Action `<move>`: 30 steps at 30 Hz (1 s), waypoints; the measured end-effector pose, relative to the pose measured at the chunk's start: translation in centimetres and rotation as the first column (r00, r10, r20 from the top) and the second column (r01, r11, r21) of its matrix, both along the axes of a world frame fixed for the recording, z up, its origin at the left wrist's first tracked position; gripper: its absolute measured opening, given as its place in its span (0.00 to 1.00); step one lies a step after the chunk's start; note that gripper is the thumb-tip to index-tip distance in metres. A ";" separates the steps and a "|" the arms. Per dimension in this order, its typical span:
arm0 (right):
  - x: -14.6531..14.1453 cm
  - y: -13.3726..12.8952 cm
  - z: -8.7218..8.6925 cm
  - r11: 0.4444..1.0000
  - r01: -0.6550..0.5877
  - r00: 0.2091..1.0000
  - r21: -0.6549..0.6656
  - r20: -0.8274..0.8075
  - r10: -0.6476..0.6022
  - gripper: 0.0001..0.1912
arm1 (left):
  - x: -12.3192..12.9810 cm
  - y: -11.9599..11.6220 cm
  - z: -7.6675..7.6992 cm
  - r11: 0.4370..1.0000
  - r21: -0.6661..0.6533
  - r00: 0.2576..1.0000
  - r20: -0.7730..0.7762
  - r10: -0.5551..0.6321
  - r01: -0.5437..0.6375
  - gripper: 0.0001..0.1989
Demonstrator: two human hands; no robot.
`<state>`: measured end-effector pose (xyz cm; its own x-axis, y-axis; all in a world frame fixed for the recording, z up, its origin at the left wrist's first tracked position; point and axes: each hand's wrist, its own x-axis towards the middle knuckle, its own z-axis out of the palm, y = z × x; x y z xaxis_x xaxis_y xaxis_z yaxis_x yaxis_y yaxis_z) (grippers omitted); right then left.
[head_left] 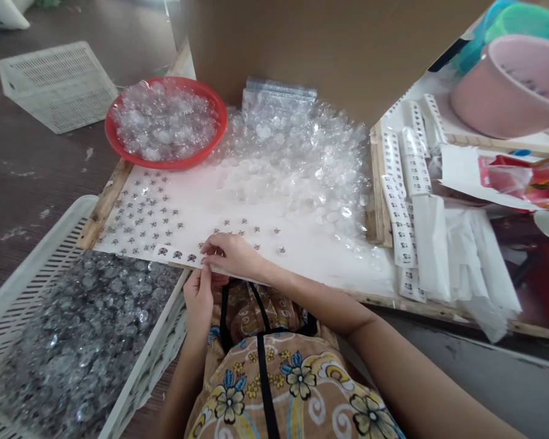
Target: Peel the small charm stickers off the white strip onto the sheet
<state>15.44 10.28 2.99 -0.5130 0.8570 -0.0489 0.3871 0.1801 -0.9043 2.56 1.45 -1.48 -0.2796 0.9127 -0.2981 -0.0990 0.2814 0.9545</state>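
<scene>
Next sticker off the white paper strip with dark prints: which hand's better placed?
Right, probably: the right hand is over the strip, fingers bent toward it; the left hand sits lower, by its edge.

A narrow white strip printed with a single row of small dark motifs lies lengthwise along the table's near edge, towards its near-left corner, its right part hidden.

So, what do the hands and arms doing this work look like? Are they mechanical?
No, they're human. The left hand and right hand are bare, without gloves, and no sleeves show on the forearms. The brown garment has flowers and swirls, with black straps over it.
</scene>
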 end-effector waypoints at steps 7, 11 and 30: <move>-1.0 -1.4 -1.1 0.989 0.021 0.989 0.144 0.142 -0.042 0.03 | 0.3 0.0 -0.5 0.999 0.044 0.999 0.034 -0.016 0.014 0.14; -1.0 -1.5 -0.7 0.980 0.032 0.997 0.194 0.063 -0.045 0.05 | 0.3 0.3 -0.8 0.999 0.024 0.995 0.096 0.020 -0.022 0.15; 0.2 10.8 -4.0 0.951 0.296 0.910 0.084 0.277 -0.308 0.03 | -0.2 0.7 -0.7 0.999 -0.024 0.995 0.095 -0.036 0.039 0.17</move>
<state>15.65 21.12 -1.04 -0.1991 0.9730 -0.1169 0.6671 0.0472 -0.7434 2.40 2.11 -2.17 -0.2147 0.9135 -0.3455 -0.1775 0.3113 0.9336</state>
